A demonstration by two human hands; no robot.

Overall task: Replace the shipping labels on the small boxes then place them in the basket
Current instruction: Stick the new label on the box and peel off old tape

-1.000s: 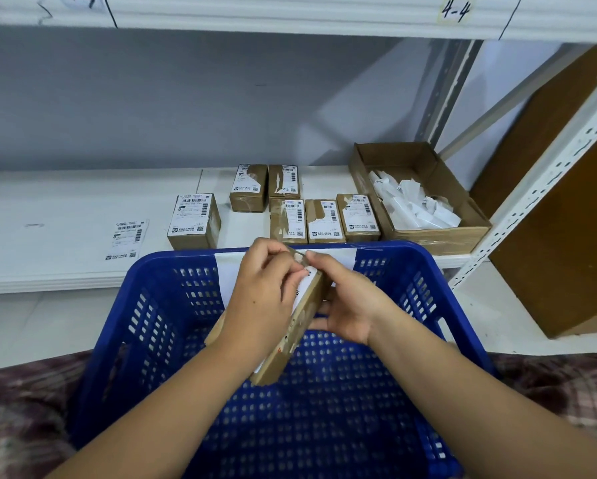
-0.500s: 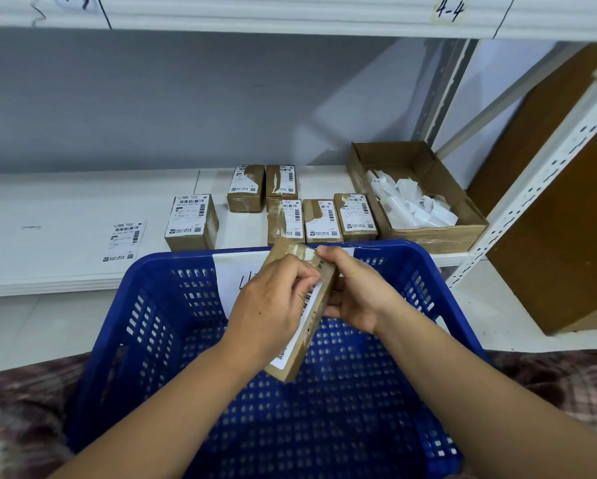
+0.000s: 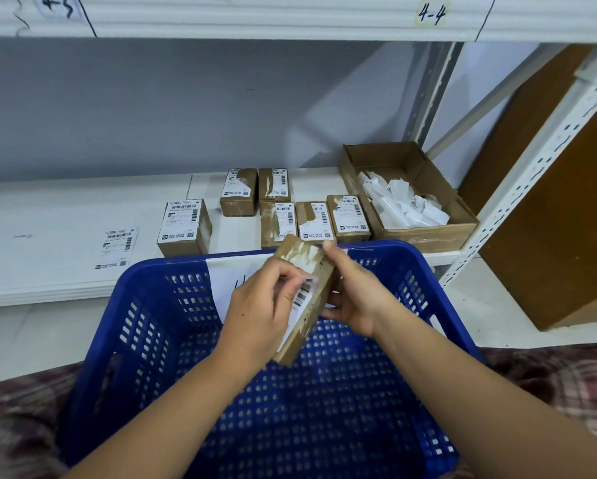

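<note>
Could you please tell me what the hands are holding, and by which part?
The right hand grips the small box by its right side; the left hand pinches the upper edge of its shipping label.

Six boxes (image 3: 269,209) on shelf (image 3: 48,216) behind basket (image 3: 152,305), carton (image 3: 428,233) right.

Glossy blue perforated plastic basket (image 3: 145,326); matt brown cardboard box (image 3: 319,288) with torn paper label (image 3: 302,299); smooth white shelf (image 3: 48,216).
</note>
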